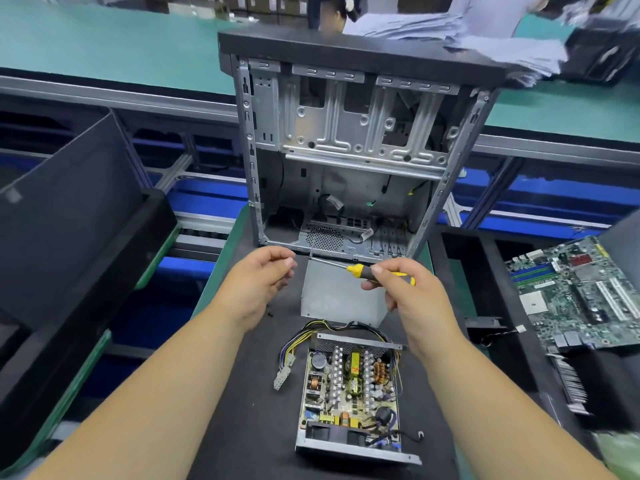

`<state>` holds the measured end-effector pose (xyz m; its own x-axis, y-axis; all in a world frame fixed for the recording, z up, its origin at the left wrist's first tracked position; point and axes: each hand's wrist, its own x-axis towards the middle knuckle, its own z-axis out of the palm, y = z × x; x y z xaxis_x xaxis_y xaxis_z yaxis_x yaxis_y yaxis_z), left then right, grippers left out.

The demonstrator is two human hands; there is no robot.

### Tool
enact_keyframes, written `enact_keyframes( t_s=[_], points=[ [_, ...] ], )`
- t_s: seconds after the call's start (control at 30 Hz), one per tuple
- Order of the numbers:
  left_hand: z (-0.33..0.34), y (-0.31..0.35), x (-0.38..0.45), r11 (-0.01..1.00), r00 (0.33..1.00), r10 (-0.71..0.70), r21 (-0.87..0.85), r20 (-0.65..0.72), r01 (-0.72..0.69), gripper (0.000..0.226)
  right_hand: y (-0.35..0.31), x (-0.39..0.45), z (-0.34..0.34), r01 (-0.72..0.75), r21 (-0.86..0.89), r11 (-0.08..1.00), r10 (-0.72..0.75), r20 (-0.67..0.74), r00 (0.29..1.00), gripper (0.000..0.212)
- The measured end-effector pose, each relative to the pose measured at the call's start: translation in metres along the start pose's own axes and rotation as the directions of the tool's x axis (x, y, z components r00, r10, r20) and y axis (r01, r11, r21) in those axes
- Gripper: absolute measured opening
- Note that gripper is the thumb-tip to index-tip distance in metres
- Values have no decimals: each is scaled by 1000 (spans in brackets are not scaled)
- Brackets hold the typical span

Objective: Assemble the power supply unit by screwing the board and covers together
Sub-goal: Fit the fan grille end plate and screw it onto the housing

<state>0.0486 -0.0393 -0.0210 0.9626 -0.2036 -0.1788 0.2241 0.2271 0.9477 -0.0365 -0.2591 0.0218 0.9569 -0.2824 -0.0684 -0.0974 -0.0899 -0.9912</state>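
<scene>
An open power supply unit [349, 393] lies on the black mat near me, its board with coils and capacitors exposed and its wire bundle [294, 344] trailing up and left. Its grey metal cover [341, 296] lies just beyond it. My right hand [405, 292] grips a yellow and black screwdriver [360, 270], the shaft pointing left towards my left hand [263, 275]. The fingertips of my left hand are pinched together near the screwdriver tip; what they hold is too small to see.
An empty computer case [349, 150] stands upright behind the cover. A green motherboard [581, 296] lies at the right on a black tray. A large black bin [69, 237] is at the left. A person sits across the teal bench at the top.
</scene>
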Motion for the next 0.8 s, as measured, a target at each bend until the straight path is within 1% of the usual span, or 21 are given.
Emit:
enact_keyframes(
  t_s=[0.07, 0.13, 0.23, 0.4, 0.57, 0.7, 0.8],
  points=[
    [6, 2, -7, 997, 999, -15, -70, 33, 18, 16, -4, -8, -6, 21, 5, 1000, -21, -2, 1000, 12],
    [12, 3, -14, 995, 997, -8, -95, 71, 15, 16, -9, -16, -11, 43, -8, 999, -43, 1, 999, 10],
    [22, 3, -24, 996, 994, 1, -92, 107, 9, 16, -15, -28, -20, 64, -42, 997, -64, 8, 998, 7],
    [39, 4, -41, 999, 990, -2, -38, 140, 7, 16, -21, -52, -38, 93, -45, 995, -92, 15, 996, 9],
    [52, 8, -63, 998, 985, 10, 65, 170, -22, 14, -23, -76, -53, 111, -63, 992, -111, 9, 994, 8],
    [60, 10, -85, 982, 987, 13, 184, 162, -43, 14, -24, -95, -67, 170, -82, 982, -167, 41, 985, 9],
    [63, 14, -104, 941, 985, 35, 327, 171, -90, 16, -27, -108, -82, 177, -204, 963, -159, 99, 982, 10]
  ],
)
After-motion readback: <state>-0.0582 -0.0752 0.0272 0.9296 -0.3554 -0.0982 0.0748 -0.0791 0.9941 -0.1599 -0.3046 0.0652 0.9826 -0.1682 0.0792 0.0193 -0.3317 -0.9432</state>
